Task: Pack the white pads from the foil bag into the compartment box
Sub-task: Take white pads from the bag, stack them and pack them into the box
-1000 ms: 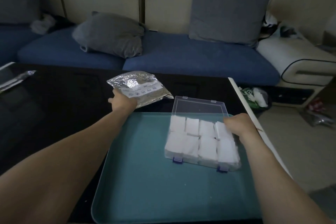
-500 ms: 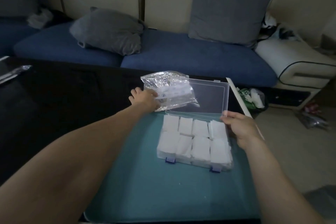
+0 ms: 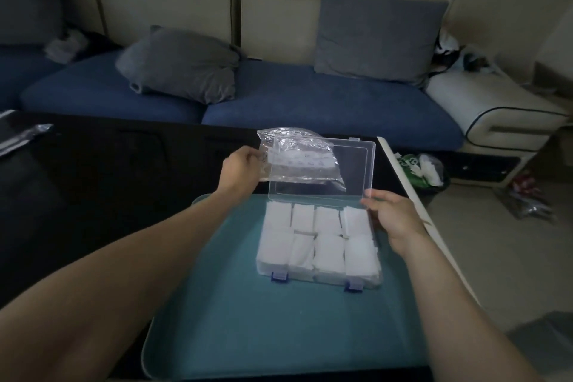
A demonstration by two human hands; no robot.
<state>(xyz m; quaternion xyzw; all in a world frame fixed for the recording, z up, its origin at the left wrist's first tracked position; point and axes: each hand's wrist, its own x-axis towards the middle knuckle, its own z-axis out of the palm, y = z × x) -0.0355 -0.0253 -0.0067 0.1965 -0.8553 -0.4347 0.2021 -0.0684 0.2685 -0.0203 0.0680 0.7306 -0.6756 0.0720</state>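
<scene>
Behind the raised clear lid, the left hand had brought the gripped crinkled foil bag; the right hand pinched that lid of the full clear plastic compartment box, so packing looked finished.

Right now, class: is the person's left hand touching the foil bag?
Touching. The head view shows the left hand pinching the foil bag at its left edge, holding it up above the compartment box.

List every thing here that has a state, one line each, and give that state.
compartment box: open, every compartment filled
lid: raised, held at its right edge
white pads: stacked in the compartments
foil bag: held up behind the lid
left hand: grips the bag
right hand: pinches the lid edge
tray: flat under the box
</scene>
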